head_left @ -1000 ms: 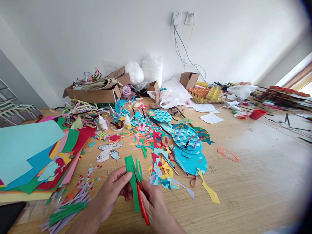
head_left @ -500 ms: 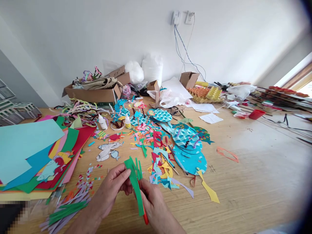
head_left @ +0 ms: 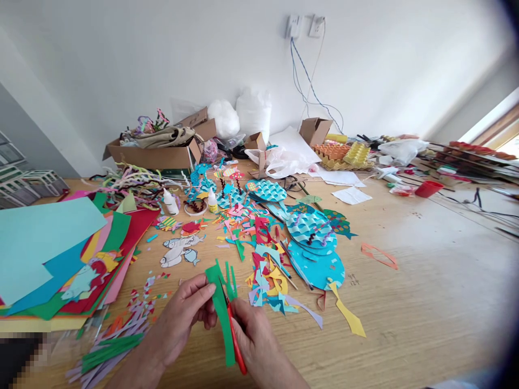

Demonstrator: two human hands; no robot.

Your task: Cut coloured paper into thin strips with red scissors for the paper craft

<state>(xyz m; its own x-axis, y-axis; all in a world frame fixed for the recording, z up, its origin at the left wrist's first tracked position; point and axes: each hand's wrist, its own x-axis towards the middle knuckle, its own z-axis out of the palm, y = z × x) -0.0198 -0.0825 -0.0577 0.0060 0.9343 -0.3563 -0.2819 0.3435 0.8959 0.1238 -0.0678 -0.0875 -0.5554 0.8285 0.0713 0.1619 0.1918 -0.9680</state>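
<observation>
Thumb and fingers of my left hand point(head_left: 194, 302) pinch the upper left part of a green paper strip point(head_left: 221, 308). The paper hangs down toward me and has narrow slivers cut at its far end. My right hand point(head_left: 253, 327) is closed on a pair of scissors point(head_left: 234, 335) with red handles. Their dark blades lie along the paper, pointing away from me, and part of the handle is hidden by my fingers. Past my hands lie paper fish cutouts point(head_left: 180, 251). Green and lilac paper strips point(head_left: 113, 348) are piled at the lower left.
Coloured paper sheets point(head_left: 48, 237) are stacked on the left. Paper scraps point(head_left: 267, 270) spread over the middle, beside blue round paper pieces point(head_left: 320, 267). Glue bottles point(head_left: 170, 202) stand behind. A cardboard box point(head_left: 156, 156) sits by the wall, and a red cup point(head_left: 428, 188) lies at the right.
The scissors have turned, so their blades and red handle show more beside the strip. The strip's lower end has swung slightly left. Both hands keep their hold.
</observation>
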